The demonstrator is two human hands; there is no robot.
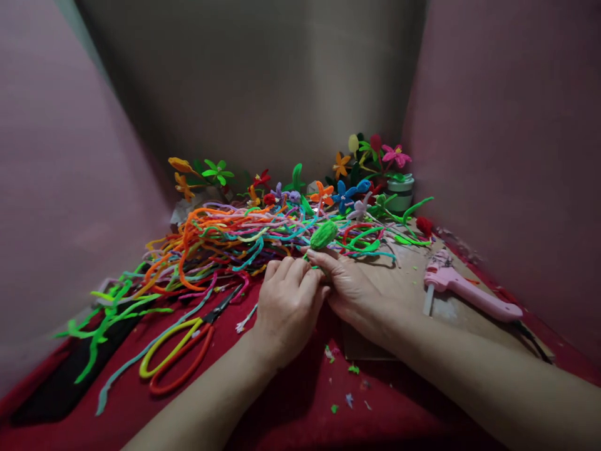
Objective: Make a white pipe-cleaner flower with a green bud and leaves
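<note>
A green pipe-cleaner flower bud (323, 235) stands up from between my two hands, tilted a little to the right. Below the bud, its stem is pinched by my right hand (350, 285), the thumb pressed along it. My left hand (292, 307) is closed against the right fingertips, gripping the lower stem, which is mostly hidden by the fingers. Just behind the hands spreads a large heap of colourful pipe cleaners (225, 235). Scissors (181, 354) with one yellow and one red handle lie left of my left hand.
A pink glue gun (469, 291) rests on a brown board (389, 282) at the right. Finished pipe-cleaner flowers (345, 194) stand along the back, near a lidded jar (400, 193). Green pieces (106, 316) lie over a black item (61, 382) at the left. Scraps dot the red cloth (300, 407).
</note>
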